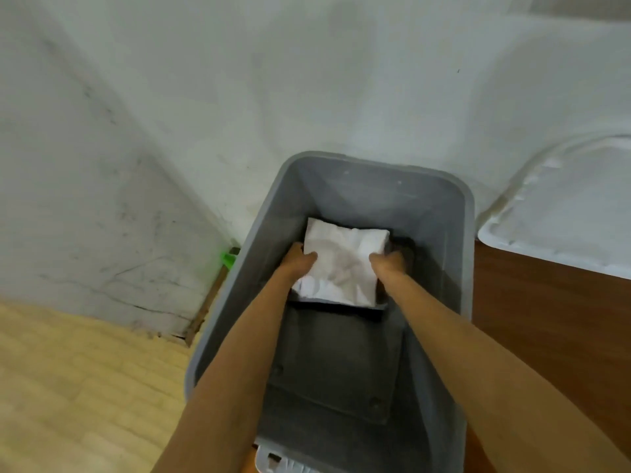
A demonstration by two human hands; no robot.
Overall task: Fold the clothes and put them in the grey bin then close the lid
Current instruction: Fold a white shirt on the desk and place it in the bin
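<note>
- Two hands reach deep into the bin (440, 233). The left hand (299, 260) and right hand (389, 261) each pinch a side edge of the folded white cloth (341, 264), thumbs on top and fingers hidden beneath.
- Cloth sits low at the bin's far end, over a dark layer (382, 307); whether it rests fully I cannot tell.
- Best done by lowering it flat, then sliding the fingers out sideways together, so the fold holds.
- Lid (563, 216) lies apart, right of the bin, not yet on.
</note>
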